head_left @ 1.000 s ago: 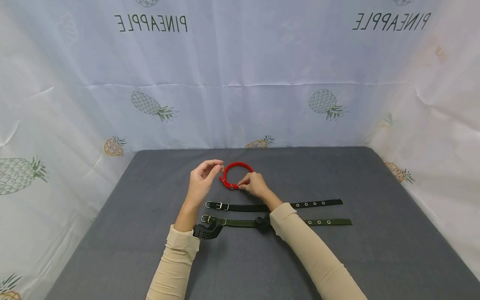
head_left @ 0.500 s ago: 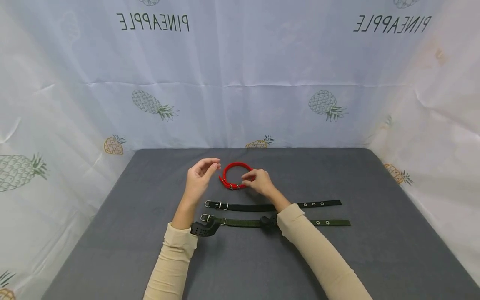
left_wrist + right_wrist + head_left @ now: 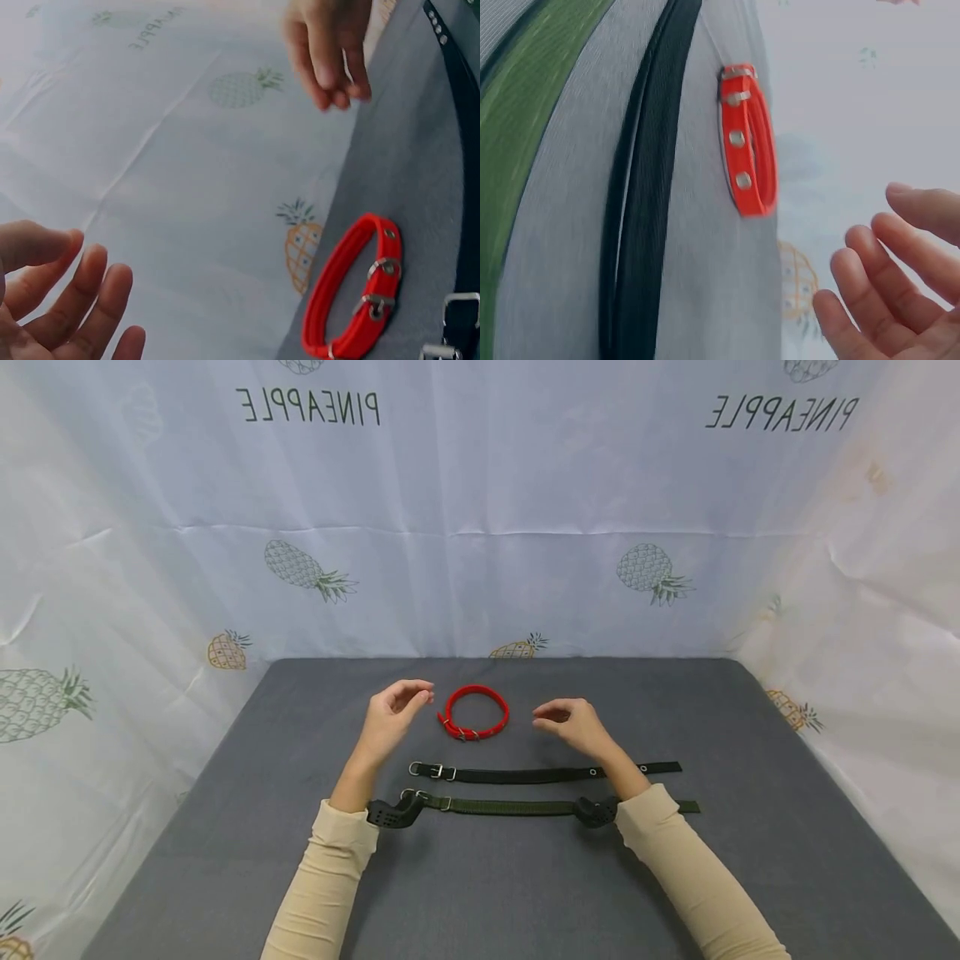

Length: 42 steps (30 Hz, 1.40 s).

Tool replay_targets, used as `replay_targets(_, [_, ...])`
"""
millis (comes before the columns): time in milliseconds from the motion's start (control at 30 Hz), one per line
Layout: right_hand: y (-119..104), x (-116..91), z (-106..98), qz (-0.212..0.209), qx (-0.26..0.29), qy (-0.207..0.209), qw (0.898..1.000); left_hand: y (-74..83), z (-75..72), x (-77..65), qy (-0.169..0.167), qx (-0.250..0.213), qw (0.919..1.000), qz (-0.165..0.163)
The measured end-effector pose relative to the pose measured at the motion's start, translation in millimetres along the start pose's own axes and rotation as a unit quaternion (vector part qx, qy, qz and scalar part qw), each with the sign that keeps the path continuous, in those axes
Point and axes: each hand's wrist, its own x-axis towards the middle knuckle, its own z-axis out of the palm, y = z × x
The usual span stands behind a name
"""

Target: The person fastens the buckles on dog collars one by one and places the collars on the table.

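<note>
Red collar (image 3: pixel 477 689) on the dark table (image 3: pixel 480 877), closed in a ring, its buckle (image 3: pixel 375 302) at the ring's seven o'clock and loose tip poking out between eight and nine; left hand (image 3: pixel 388 712) off at nine o'clock from it, fingers loosely bent, grasping nothing; right hand (image 3: pixel 576 725) at three o'clock, same loose curve, also unloaded, wrist views show bare fingers on both; neither touches the collar. Black strap (image 3: pixel 517 775) lies flat at six o'clock of the ring, buckle end at nine, eyelet end at three, right forearm (image 3: pixel 626 772) crossing over part of it; green strap (image 3: pixel 510 807) parallel, further toward six, also straight, partly hidden by the black wrist units (image 3: pixel 596 811). Step in hand, my read: ring looks done up, both hands clear, a gap between two handlings; can't confirm the prong sits in a hole. Two straps straight and unbuckled; working the black one, the nearer, would call for a pinch at each end, curling the eyelet end round from three toward nine and feeding it through its buckle, green likewise
</note>
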Motion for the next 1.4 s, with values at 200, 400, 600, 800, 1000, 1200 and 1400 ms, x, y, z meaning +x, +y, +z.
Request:
replay_targets(200, [14.2,-18.7,-26.0,0.009,-0.015,0.009,1.000,-8.7,-8.8,-3.7,-0.056,0.056,0.9965,-0.025])
replay_targets(400, [33.2,-36.2,-49.2,0.014,-0.040,0.005,0.999,-20.0,-15.5,-9.7,-0.123,0.108,0.9859,-0.034])
replay_targets(600, [59.9,-54.0,-66.8,0.026,-0.068,-0.017,0.997,-36.7,-20.6,-16.3,-0.172,0.148,0.9732,-0.034])
replay_targets(800, [84.3,-66.4,-79.2,0.038,-0.081,-0.032,0.995,-48.9,-19.0,-20.4,-0.212,0.207,0.9548,-0.025])
replay_targets(1000, [94.2,-76.0,-85.3,0.066,-0.094,-0.052,0.992,-56.3,-13.8,-24.4,-0.246,0.269,0.9310,-0.016])
replay_targets(1200, [98.2,-79.7,-88.0,0.065,-0.119,-0.057,0.989,-59.7,-9.0,-23.3,-0.247,0.298,0.9218,-0.025])
replay_targets(1400, [103.2,-79.1,-88.6,0.056,-0.127,-0.063,0.988,-61.3,-5.9,-19.8,-0.251,0.316,0.9148,-0.009])
